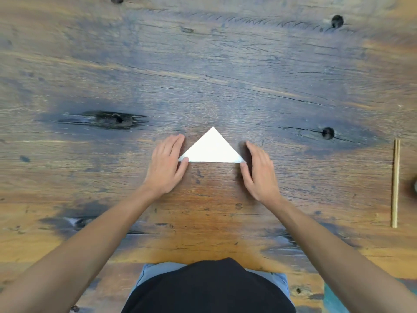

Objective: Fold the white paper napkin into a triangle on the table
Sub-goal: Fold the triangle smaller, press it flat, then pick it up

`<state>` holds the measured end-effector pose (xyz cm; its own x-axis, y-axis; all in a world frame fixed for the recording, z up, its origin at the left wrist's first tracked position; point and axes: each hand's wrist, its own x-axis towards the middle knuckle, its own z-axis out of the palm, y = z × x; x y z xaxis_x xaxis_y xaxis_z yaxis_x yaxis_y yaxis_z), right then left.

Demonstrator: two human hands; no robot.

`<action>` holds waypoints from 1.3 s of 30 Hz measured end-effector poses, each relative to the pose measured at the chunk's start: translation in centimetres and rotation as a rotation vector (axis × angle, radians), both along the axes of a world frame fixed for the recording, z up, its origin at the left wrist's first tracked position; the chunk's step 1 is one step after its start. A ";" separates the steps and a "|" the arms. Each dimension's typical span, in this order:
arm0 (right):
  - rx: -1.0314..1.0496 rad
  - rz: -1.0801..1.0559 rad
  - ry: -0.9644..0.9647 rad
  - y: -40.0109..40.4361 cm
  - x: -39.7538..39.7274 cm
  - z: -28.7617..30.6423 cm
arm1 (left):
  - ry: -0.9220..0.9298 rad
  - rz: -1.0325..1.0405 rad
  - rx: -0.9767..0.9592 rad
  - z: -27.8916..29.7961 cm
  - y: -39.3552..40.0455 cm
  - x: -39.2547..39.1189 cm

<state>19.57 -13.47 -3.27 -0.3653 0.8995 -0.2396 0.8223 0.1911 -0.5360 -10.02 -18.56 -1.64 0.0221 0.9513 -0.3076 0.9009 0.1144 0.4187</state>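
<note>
1. Table (225, 64): big worn wood top w/ dark knots and cracks, fills nearly the whole view; near edge runs along the bottom, in front of the person's lap.
2. Person: black top and light blue trousers show at the bottom centre; 2 bare forearms reach fwd over the near edge toward the table's middle.
3. Left hand (165, 164): flat on the wood, palm down, fingers straight and held together, not gripping anything. Thumb tip touches the napkin's left corner; the rest of the hand lies just beside the napkin's left side.
4. Right hand (259, 171): also flat, palm down, fingers together and stretched fwd. Thumb tip sits at the napkin's right corner; hand lies just beside that side.
5. Napkin (212, 149): white, already folded to a triangle, lying flat abt mid-table, between the 2 hands. Long edge faces the near edge; point aims at the far edge.
6. Chopsticks (395, 184): pale wood pair, side by side, near the table's right edge, running near-to-far, well apart from hands and napkin.
</note>
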 end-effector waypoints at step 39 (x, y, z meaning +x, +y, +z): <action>-0.406 -0.060 0.386 7.6 -5.2 8.4 | -0.623 0.059 -0.137 6.2 8.3 2.0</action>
<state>14.34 -5.84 5.15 -0.4461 0.7848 -0.4302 0.5548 -0.1347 -0.8210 -7.99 -10.25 4.61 0.1846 0.9093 -0.3729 0.4836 0.2463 0.8399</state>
